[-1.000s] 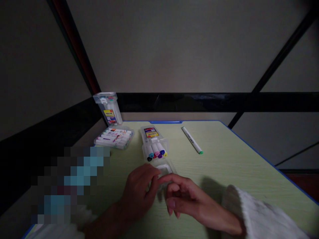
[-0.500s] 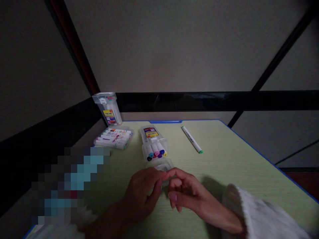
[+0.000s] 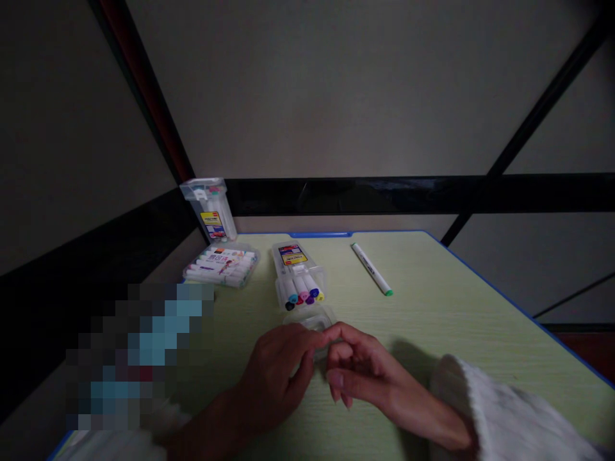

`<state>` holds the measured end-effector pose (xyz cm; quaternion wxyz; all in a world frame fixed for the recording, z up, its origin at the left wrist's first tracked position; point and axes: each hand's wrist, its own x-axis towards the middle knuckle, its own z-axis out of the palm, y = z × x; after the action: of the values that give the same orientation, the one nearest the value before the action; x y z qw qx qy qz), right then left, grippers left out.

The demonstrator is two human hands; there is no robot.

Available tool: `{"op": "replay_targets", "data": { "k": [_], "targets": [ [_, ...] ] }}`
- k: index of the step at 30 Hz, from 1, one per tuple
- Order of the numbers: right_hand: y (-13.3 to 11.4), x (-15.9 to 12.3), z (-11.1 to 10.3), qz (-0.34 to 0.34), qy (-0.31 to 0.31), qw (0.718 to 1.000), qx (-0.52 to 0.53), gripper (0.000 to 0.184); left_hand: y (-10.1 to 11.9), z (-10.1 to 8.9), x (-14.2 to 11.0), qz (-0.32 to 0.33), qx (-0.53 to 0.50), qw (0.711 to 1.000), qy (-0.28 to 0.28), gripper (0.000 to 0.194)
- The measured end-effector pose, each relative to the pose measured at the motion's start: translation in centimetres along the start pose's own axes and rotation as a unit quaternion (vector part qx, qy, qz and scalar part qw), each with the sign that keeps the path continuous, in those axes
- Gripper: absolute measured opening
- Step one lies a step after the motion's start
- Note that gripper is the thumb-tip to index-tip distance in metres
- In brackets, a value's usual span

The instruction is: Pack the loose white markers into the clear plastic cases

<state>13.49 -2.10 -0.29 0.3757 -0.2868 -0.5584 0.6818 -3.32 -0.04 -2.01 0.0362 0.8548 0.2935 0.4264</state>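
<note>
My left hand (image 3: pixel 278 362) hangs palm down over the near end of a clear plastic lid (image 3: pixel 307 314), thumb apart from the fingers. Nothing shows in its grasp, though some fingers are hidden. My right hand (image 3: pixel 360 368) is beside it, holding nothing, with the index finger stretched out and the others loosely curled. The tip of that index finger meets my left index finger. Just beyond the lid, a clear marker case (image 3: pixel 281 259) lies on its side, its open end towards me. Several white markers (image 3: pixel 298 285) with coloured caps stick out of it. My hands partly cover the lid.
One white marker with green ends (image 3: pixel 371 269) lies to the right on the pale green table (image 3: pixel 456 307). At the back left, a closed marker case (image 3: pixel 211 208) stands upright. A flat pack of markers (image 3: pixel 221 264) lies before it. Walls enclose the table's back and left.
Both hands have shifted slightly to the right, and my left index finger has moved closer against the right one. The markers and cases stay where they were.
</note>
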Motion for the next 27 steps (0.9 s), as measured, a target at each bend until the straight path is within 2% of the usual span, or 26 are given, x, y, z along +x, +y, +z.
{"op": "replay_targets", "data": {
  "k": [11, 18, 27],
  "targets": [
    [0.07, -0.12, 0.16, -0.004, 0.014, 1.0, -0.016, 0.034, -0.04, -0.06, 0.0, -0.011, 0.047, 0.998, 0.039, 0.019],
    [0.06, -0.12, 0.03, -0.002, 0.026, 0.999, -0.034, 0.029, -0.34, 0.27, -0.19, -0.007, 0.048, 0.998, 0.047, 0.018],
    [-0.29, 0.23, -0.41, -0.026, 0.107, 0.991, -0.077, 0.026, 0.05, -0.1, 0.28, -0.007, 0.018, 0.999, 0.038, 0.016]
  ]
}}
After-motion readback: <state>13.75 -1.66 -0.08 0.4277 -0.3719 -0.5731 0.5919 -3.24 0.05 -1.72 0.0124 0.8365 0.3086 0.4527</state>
